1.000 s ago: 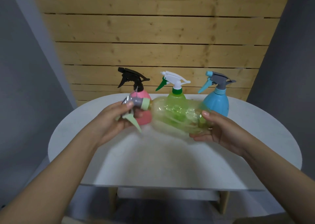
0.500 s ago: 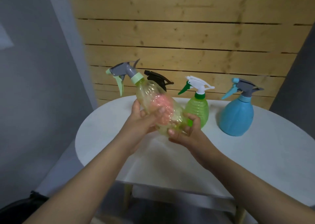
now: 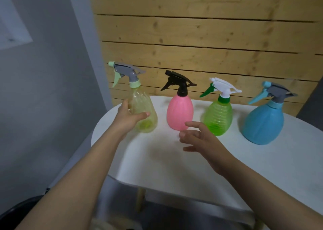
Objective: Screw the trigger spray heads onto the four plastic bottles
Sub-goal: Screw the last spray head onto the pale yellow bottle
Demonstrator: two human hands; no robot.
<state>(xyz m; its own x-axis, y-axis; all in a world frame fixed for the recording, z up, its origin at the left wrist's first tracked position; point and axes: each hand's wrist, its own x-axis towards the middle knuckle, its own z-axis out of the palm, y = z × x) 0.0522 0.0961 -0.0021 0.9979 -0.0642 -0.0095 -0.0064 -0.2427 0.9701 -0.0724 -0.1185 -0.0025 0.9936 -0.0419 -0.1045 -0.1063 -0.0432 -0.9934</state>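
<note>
Now, at the far left of the white table (image 3: 174, 159), the left hand (image 3: 129, 117) wraps its fingers and thumb around the clear yellow bottle (image 3: 143, 114). It seems to be setting the bottle upright at the end of the row, so the hand keeps it from tipping. A grey spray head with a pale green trigger (image 3: 124, 74) sits on top of it.

Next comes the pink bottle (image 3: 180, 114) with a black spray head (image 3: 178, 82). It stands just beside the yellow one, on its own.

The right hand (image 3: 201, 138) floats in front of the pink bottle. Its fingers are loose and spread, and it holds nothing.

Then comes the bright green bottle (image 3: 218, 119) with a white spray head (image 3: 223, 88), and last the blue bottle (image 3: 264, 124) with a grey and blue spray head (image 3: 274, 93). All four stand in a line near the wooden wall (image 3: 209, 37), so I think the job is almost done.

Some things are hard to tell. I cannot see how tight any spray head is. The left hand covers part of the yellow bottle, and the fingers behind it are hidden. The right end of the table is cut off.
</note>
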